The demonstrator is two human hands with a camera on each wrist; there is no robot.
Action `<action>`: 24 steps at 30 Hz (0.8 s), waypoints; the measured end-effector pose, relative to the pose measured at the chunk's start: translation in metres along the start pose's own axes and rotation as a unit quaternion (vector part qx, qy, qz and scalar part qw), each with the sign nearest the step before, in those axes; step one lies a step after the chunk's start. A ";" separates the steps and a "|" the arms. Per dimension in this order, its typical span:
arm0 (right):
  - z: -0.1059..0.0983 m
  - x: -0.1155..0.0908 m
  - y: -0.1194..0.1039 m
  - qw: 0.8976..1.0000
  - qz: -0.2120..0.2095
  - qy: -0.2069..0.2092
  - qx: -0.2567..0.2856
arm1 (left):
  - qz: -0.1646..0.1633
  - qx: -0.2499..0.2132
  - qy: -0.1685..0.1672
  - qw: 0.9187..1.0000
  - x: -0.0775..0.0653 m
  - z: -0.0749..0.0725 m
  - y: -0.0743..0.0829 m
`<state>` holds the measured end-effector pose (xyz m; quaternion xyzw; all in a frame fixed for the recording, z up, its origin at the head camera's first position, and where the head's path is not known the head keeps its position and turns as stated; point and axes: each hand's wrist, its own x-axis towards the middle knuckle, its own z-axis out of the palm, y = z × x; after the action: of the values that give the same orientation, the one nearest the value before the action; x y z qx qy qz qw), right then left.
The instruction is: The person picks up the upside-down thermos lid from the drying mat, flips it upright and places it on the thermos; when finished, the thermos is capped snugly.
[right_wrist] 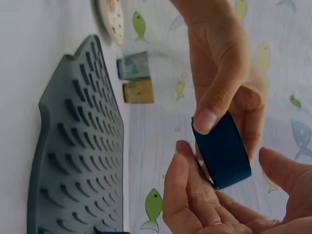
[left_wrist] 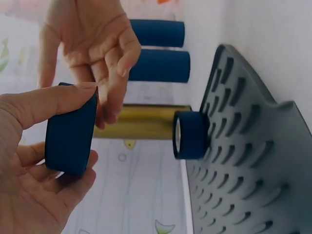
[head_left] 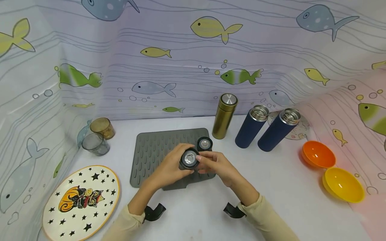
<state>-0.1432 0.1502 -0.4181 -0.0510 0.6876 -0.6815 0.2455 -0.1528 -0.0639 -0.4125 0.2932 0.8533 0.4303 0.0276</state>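
- Where the white surface (head_left: 187, 214) begins at the left, a star-patterned plate (head_left: 80, 201) lies, with two small tumblers (head_left: 99, 136) behind it.
- The left hand (head_left: 169, 169) curls thumb and fingers round a dark blue lid (head_left: 189, 159), gripping it just above the grey mat (head_left: 156, 150).
- The right hand (head_left: 218, 165) touches that lid from the other side, its fingertips pinching the rim.
- A second lid (head_left: 204, 144) sits on the mat just behind both hands.
- Further right stand a gold flask (head_left: 224, 115) and two open blue flasks (head_left: 266, 129), then an orange bowl (head_left: 318, 154) and a yellow bowl (head_left: 343, 184).
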 end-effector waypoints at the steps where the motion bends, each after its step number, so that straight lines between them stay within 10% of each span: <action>1: 0.000 -0.001 0.001 1.000 0.000 -0.007 0.012 | 0.005 0.001 -0.001 1.000 0.000 0.001 0.001; 7: 0.002 -0.008 0.004 0.999 -0.015 0.013 0.041 | 0.013 -0.021 -0.016 1.000 -0.003 0.002 0.003; 13: 0.008 -0.021 0.001 0.981 -0.120 0.123 -0.092 | -0.040 -0.104 -0.032 0.993 -0.002 -0.010 0.001; 16: 0.009 -0.026 0.002 0.931 -0.237 0.173 -0.217 | -0.048 -0.143 -0.046 0.987 0.001 -0.016 0.000; 24: 0.004 -0.032 0.008 0.740 -0.452 0.226 -0.444 | -0.039 -0.166 -0.080 0.982 0.009 -0.018 0.002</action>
<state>-0.1115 0.1602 -0.4175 -0.3033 0.8437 -0.3214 -0.3047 -0.1647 -0.0718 -0.3979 0.2844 0.7759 0.5398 0.1604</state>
